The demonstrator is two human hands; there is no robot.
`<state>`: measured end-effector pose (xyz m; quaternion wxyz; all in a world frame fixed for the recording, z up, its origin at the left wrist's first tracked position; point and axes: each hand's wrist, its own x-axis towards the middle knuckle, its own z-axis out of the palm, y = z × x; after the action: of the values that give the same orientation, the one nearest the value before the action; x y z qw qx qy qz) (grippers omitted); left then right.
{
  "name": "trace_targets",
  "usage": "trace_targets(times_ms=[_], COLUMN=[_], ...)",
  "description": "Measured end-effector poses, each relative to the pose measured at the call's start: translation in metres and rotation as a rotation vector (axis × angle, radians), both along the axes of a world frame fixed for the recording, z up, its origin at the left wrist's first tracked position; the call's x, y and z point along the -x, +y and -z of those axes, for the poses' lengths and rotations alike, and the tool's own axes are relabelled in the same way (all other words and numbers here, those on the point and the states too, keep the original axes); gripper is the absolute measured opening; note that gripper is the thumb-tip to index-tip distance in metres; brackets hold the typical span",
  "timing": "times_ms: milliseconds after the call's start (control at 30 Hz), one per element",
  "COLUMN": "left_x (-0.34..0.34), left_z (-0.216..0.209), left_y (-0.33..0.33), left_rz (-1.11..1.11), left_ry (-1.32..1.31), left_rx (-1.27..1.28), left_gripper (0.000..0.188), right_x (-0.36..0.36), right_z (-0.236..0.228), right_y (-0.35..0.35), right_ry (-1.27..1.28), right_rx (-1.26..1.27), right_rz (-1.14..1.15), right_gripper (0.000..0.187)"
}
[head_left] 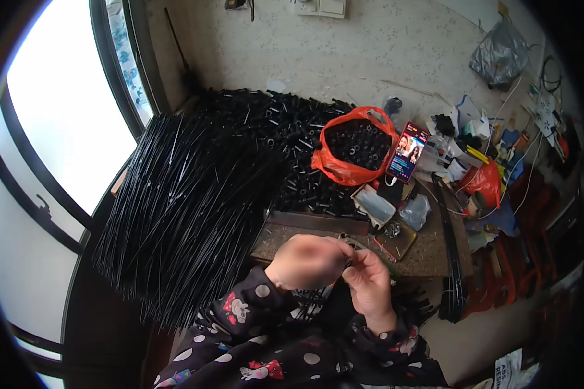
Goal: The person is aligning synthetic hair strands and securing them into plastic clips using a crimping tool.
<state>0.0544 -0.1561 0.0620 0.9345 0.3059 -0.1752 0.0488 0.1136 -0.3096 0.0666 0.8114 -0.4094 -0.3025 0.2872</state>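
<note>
My left hand [305, 261] is raised in front of my chest, its back partly smeared by a blur. Its curled fingers meet the fingertips of my right hand [370, 285], which are pinched together. A small dark piece [348, 262] shows between the two hands, too small to name. Both hands are held over the near edge of the wooden table [279, 241]. Just beyond them lie a small wooden board [396, 241] with tiny metal parts on it and a shallow box [374, 206].
A large bundle of long thin black rods [188, 207] fills the left. Behind it spreads a heap of short black tubes [292, 123]. A red plastic bag [344, 174] holds black rings. A lit phone [409, 152] leans beside it, with clutter and cables farther right.
</note>
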Motion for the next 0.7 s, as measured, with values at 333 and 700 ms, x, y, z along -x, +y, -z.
trace_targets(times_ms=[333, 700], left_x=[0.004, 0.001], left_z=[-0.016, 0.006], left_y=[0.008, -0.02], left_rz=[-0.142, -0.932], left_ry=[-0.08, -0.03], left_rx=[-0.343, -0.571], left_gripper=[0.011, 0.014], right_x=[0.01, -0.01], right_z=[-0.007, -0.005], right_y=[-0.004, -0.015], right_ry=[-0.044, -0.099], right_rx=[0.022, 0.106], right_rz=[0.062, 0.12], right_gripper=[0.018, 0.027])
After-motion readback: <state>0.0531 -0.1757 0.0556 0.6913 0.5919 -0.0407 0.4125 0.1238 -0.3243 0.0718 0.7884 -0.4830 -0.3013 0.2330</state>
